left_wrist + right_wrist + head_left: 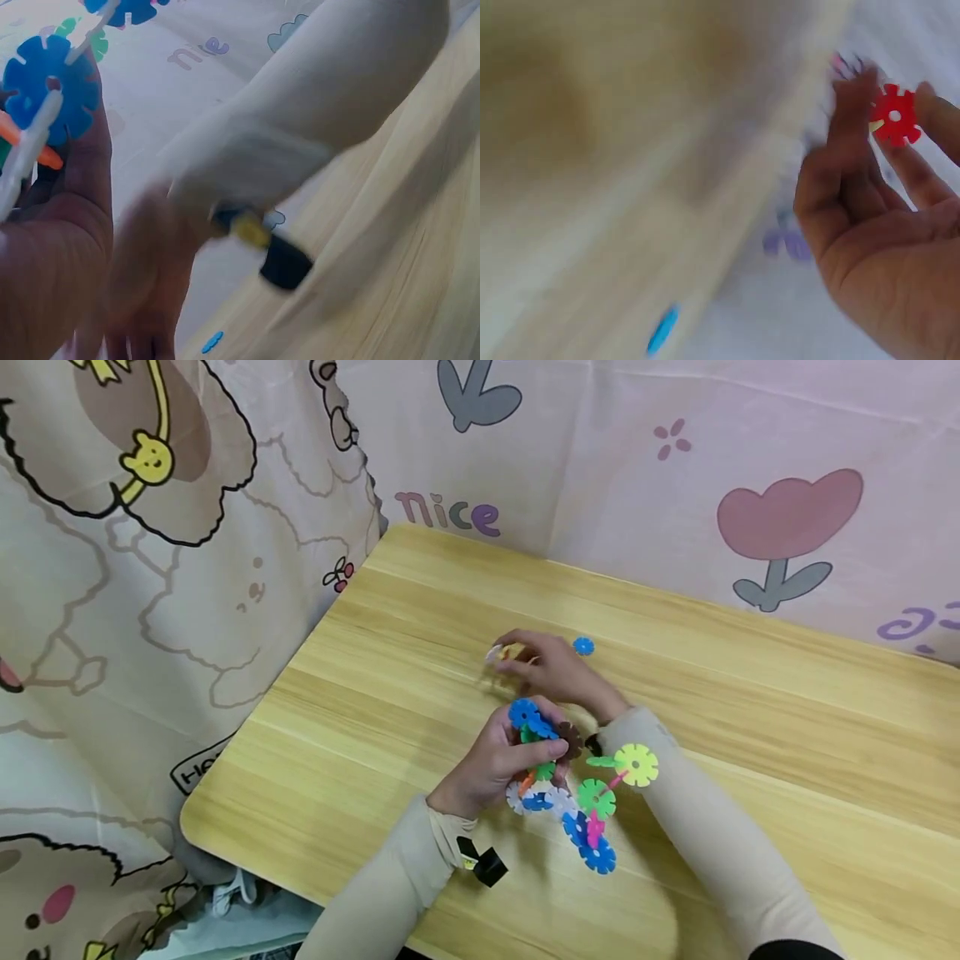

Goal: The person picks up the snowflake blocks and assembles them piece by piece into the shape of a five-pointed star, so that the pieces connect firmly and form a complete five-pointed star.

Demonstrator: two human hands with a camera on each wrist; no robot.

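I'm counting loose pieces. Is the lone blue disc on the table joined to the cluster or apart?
Apart: the blue disc lies alone on the table, beyond the right hand.

I see smooth, glossy plastic in the snowflake-disc cluster (570,777) and the red disc (895,115). The table (750,693) looks like pale wood-grain laminate with a slight sheen. The printed backdrop (637,460) and my sleeves (720,843) are matt cloth.

We see a cluster of interlocked plastic snowflake discs (570,777) in blue, green, yellow, white and brown, lifted off the wooden table; 1 red notched disc (894,115) is pinched upright between fingertips.
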